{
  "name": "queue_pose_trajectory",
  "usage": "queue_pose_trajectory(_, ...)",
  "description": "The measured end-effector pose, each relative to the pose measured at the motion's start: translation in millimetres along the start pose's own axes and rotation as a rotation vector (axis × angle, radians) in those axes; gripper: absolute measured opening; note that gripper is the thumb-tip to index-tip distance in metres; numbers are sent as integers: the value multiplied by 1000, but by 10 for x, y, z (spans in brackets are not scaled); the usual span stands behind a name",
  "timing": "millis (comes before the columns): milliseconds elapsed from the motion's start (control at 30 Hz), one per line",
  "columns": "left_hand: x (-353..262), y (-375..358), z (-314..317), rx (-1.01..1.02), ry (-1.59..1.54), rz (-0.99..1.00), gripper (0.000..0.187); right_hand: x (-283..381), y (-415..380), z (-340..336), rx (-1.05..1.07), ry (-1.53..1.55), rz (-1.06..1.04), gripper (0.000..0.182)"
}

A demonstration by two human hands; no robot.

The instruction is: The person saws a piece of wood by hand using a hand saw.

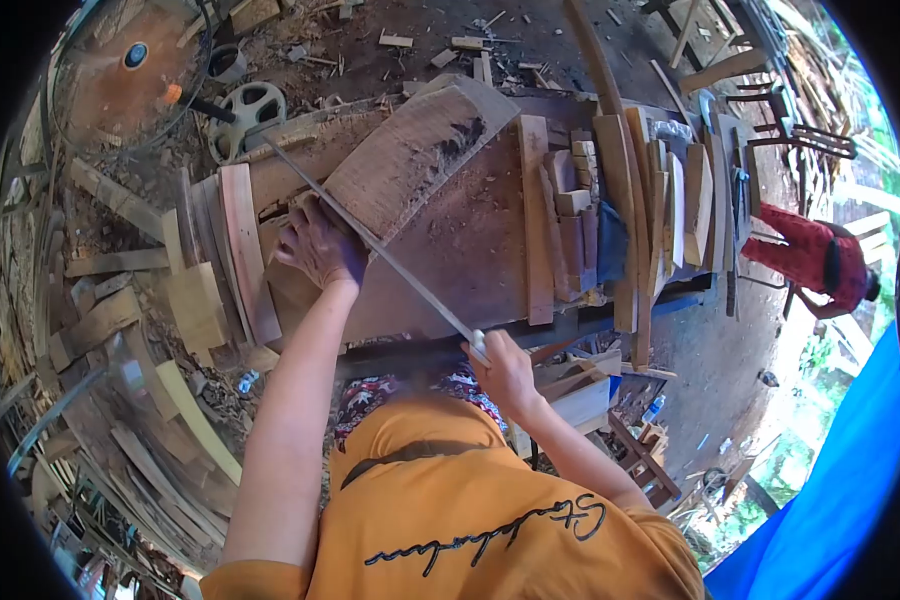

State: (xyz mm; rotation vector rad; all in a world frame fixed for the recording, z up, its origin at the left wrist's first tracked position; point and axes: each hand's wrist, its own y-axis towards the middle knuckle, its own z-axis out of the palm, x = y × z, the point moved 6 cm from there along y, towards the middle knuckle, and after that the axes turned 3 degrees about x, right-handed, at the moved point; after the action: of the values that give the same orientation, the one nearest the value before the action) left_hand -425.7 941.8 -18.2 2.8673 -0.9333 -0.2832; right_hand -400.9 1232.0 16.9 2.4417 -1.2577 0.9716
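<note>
My right hand (502, 375) is closed round the pale handle of a long, thin tool that looks like a handsaw (420, 288), seen nearly edge-on. Its blade slants up to the left, past a thick, curved wooden board (405, 155) with a dark rough hollow near one edge. My left hand (320, 243) lies just left of the blade with its fingers spread, pressing down at the board's near end. What is under the palm is hidden. Both board and hands are over a brown, dusty workbench (450, 270).
Strips and blocks of wood (625, 220) line the bench's right side; more planks (235, 250) stand at its left. A large wheel-like disc (135, 80) and a grey spoked wheel (248, 118) are at upper left. Another person (815, 260) in red stands at right near a blue tarp (840, 480).
</note>
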Motion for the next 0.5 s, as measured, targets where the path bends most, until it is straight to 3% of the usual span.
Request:
queue_pose_trajectory(167, -39, 4, -33, 93, 35, -21, 34, 434, 1038, 357, -54, 90, -110, 24)
queue_pose_trajectory(267, -44, 4, -34, 72, 4, -51, 34, 429, 940, 317, -23, 54, -91, 25)
queue_pose_trajectory(367, -19, 20, -12, 118, -68, -68, 33, 176, 253, -24, -133, 12, -56, 19)
queue_pose_trajectory(400, 10, 7, 21, 133, -67, -81, 33, -35, -18, -5, -37, -57, 17, 21)
queue_pose_trajectory(500, 1, -27, -2, 86, -31, -16, 33, 37, 25, -92, -13, -4, 4, 21)
